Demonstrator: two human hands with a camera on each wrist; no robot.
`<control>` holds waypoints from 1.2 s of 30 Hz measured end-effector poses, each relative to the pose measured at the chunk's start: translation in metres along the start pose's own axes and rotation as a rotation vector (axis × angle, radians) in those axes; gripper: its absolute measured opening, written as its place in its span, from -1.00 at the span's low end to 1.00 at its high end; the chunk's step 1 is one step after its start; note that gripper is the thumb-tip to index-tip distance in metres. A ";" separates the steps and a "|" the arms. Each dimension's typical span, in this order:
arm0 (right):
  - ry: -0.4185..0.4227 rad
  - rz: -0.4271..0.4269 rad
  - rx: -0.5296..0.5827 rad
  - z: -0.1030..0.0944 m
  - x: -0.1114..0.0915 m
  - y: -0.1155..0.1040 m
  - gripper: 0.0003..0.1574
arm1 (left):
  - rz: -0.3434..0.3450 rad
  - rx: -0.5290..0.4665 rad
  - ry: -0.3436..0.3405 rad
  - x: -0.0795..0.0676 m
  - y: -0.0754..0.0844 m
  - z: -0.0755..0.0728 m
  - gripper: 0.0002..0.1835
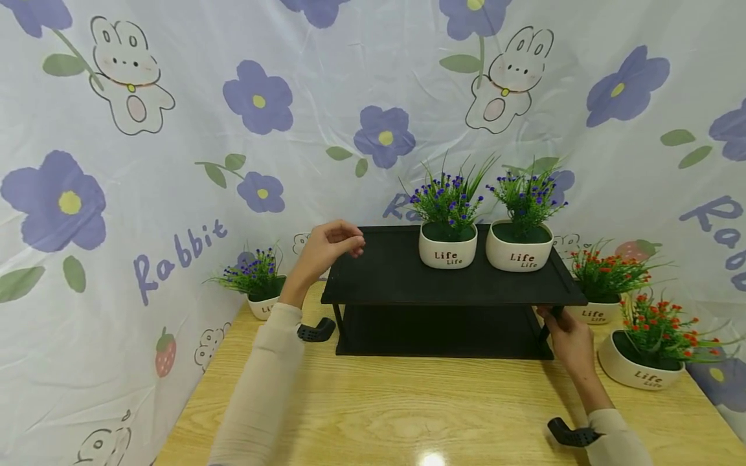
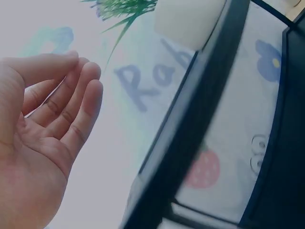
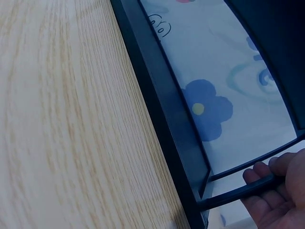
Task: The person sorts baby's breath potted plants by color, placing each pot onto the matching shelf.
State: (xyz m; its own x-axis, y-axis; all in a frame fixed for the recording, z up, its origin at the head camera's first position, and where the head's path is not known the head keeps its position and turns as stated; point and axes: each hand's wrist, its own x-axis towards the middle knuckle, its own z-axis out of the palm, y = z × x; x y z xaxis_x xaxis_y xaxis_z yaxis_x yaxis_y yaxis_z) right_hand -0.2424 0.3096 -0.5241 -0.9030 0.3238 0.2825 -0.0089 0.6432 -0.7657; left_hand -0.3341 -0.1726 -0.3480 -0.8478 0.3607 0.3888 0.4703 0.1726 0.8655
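Observation:
A black two-tier shelf rack (image 1: pixel 373 275) stands on the wooden table. On its upper tier, right of the middle, sit two white oval pots with purple-flowered artificial plants, the left potted plant (image 1: pixel 447 254) and the right potted plant (image 1: pixel 520 255). Above the rack's left end my left hand (image 1: pixel 332 251) hovers with fingers loosely bent; the left wrist view shows nothing between them. My right hand (image 1: pixel 572 343) grips the upright leg (image 3: pixel 245 192) at the rack's front right corner, just under the upper tier. In the right wrist view its fingers curl round that leg.
Behind my left forearm is another purple-flowered potted plant (image 1: pixel 265 304). To the right of the rack stand two orange-red-flowered ones, the rear plant (image 1: pixel 596 312) and the nearer plant (image 1: pixel 641 369). A printed cloth (image 1: pixel 326 77) hangs behind the wooden table (image 1: pixel 373 408).

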 end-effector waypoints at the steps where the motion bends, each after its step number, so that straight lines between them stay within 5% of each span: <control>1: 0.003 -0.002 -0.002 0.000 0.000 0.000 -0.54 | -0.001 0.000 0.007 -0.004 -0.001 -0.004 -0.75; 10: 0.001 0.005 0.002 0.001 0.000 0.002 -0.53 | -0.072 0.024 0.062 -0.049 0.003 -0.026 -0.77; 18: 0.014 -0.011 0.004 -0.001 0.000 -0.002 -0.55 | -0.031 0.038 0.162 -0.080 -0.002 -0.041 -0.78; 31: -0.021 -0.004 0.028 0.001 0.000 0.000 -0.52 | -0.101 0.044 0.375 -0.129 -0.035 -0.080 -0.72; 36: -0.017 -0.004 0.025 0.000 0.000 0.000 -0.51 | -0.168 0.144 0.477 -0.150 -0.052 -0.086 -0.79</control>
State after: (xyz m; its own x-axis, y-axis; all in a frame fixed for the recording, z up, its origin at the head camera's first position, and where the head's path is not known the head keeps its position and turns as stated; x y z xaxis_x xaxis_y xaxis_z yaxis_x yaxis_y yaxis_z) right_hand -0.2424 0.3096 -0.5239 -0.9099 0.3093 0.2764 -0.0234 0.6270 -0.7786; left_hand -0.2531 -0.3147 -0.4240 -0.9157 -0.1347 0.3785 0.3190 0.3288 0.8889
